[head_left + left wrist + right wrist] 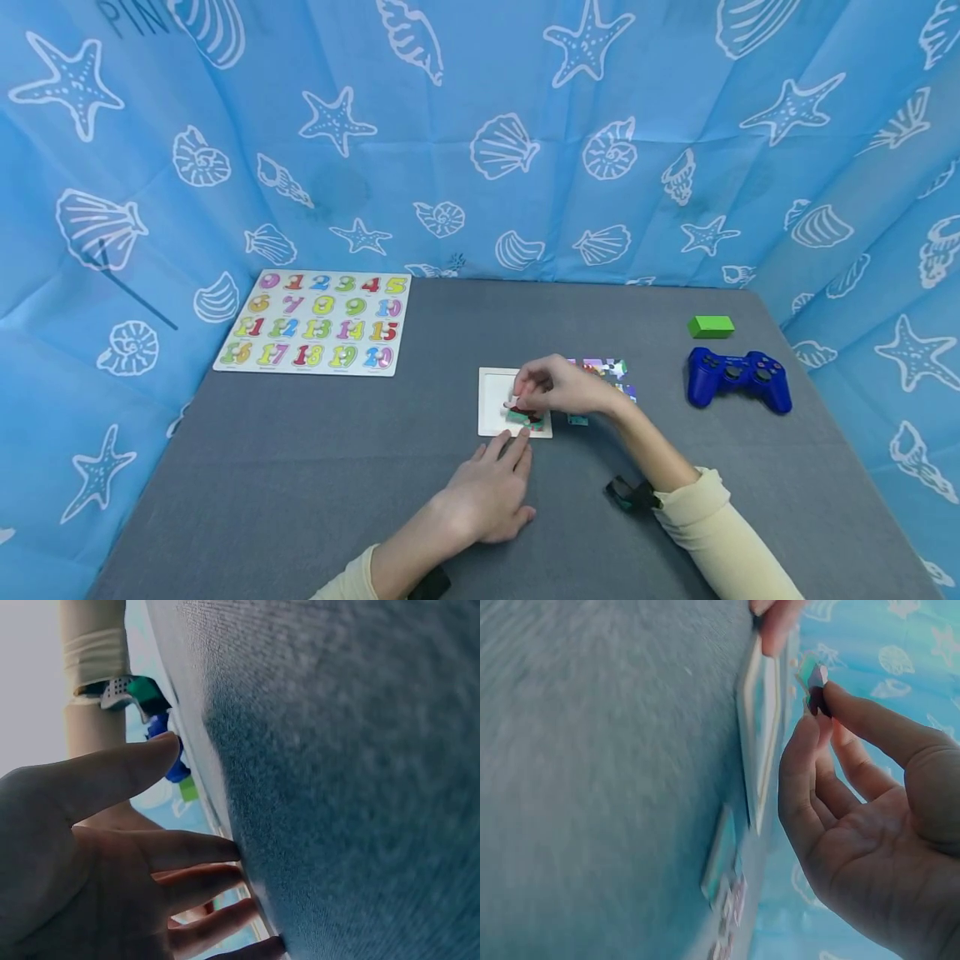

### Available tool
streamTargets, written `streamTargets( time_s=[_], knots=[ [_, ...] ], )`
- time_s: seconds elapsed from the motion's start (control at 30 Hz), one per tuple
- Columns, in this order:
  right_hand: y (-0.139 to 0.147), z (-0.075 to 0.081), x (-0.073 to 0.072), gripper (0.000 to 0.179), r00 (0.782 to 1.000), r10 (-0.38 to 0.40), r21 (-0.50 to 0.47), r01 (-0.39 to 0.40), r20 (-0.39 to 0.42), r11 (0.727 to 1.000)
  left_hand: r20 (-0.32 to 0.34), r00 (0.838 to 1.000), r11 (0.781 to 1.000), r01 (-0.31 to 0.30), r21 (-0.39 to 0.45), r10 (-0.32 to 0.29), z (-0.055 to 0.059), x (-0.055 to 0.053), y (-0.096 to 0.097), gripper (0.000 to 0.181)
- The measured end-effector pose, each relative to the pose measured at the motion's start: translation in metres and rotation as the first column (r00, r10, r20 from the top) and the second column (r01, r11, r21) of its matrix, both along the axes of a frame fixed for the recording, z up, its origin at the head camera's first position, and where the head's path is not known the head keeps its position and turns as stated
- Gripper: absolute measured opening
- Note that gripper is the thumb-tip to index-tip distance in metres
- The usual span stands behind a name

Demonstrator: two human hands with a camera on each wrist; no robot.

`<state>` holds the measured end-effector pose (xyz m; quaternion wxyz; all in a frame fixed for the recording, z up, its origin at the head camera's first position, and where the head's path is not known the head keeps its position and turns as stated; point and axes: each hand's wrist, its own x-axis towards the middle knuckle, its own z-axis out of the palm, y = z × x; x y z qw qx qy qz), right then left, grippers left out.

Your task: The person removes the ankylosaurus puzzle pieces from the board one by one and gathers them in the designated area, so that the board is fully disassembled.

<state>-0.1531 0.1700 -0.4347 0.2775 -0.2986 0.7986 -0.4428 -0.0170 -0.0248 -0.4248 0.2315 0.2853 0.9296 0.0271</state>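
My right hand (564, 387) pinches a small colourful jigsaw piece (817, 688) between thumb and fingertips, over a white square puzzle tray (492, 402). In the right wrist view the piece is held up off the tray, tilted. Part of the tray is hidden beneath the hand, so I cannot tell how many pieces lie inside. My left hand (491, 493) lies palm down with fingers extended, fingertips at the tray's near edge and thumb spread to the side. Loose jigsaw pieces (617, 367) lie right of the tray, partly covered by the right forearm.
A number puzzle board (315, 323) lies at the back left of the grey table (337, 483). On the right are a blue game controller (738, 379) and a green block (711, 327). A blue curtain (480, 200) with shells and starfish hangs behind and at both sides.
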Motion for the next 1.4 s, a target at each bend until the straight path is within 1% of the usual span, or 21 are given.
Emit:
streamTargets(
  time_s=[0.13,0.23,0.43,0.6,0.8,1.0,1.07,1.17,1.3,1.4],
  knots=[
    [0.014,0.003,0.001,0.008,0.999,-0.044,-0.004,0.044,-0.028,0.999,0.004,1.000,1.000,0.004,0.004,-0.004,0.000,-0.001,0.000,0.078],
    [0.025,0.007,0.004,0.010,0.997,-0.075,0.005,0.075,-0.033,0.997,0.016,1.000,1.000,0.002,0.001,-0.002,-0.001,-0.001,0.001,0.078],
    [0.049,0.011,0.012,0.011,0.994,-0.106,0.012,0.107,-0.032,0.994,0.023,1.000,1.000,0.002,0.013,-0.002,0.000,-0.003,-0.001,0.078],
    [0.068,0.011,0.015,0.009,0.989,-0.147,0.022,0.147,-0.014,0.989,0.005,1.000,0.999,0.028,0.035,-0.028,0.003,-0.006,-0.007,0.074],
    [0.086,0.011,0.020,0.009,0.983,-0.179,0.037,0.180,-0.029,0.983,-0.030,0.998,0.996,0.059,0.066,-0.057,0.005,-0.011,-0.014,0.069],
    [0.102,0.011,0.023,0.011,0.979,-0.200,0.064,0.202,-0.035,0.977,-0.027,0.997,0.990,0.069,0.121,-0.066,0.005,-0.017,-0.020,0.066],
    [0.105,0.010,0.023,0.011,0.980,-0.197,0.080,0.199,-0.032,0.977,-0.007,0.998,0.987,0.059,0.148,-0.059,0.005,-0.020,-0.022,0.066],
    [0.109,0.008,0.023,0.011,0.981,-0.192,0.112,0.194,-0.030,0.975,0.049,0.998,0.980,0.033,0.194,-0.044,0.006,-0.024,-0.026,0.066],
    [0.110,0.006,0.023,0.009,0.979,-0.197,0.157,0.202,-0.050,0.967,0.140,0.990,0.968,-0.007,0.249,-0.029,0.009,-0.030,-0.031,0.066],
    [0.109,0.004,0.024,0.009,0.976,-0.203,0.175,0.214,-0.075,0.961,0.176,0.984,0.959,-0.043,0.279,-0.007,0.009,-0.034,-0.037,0.065]
  ],
)
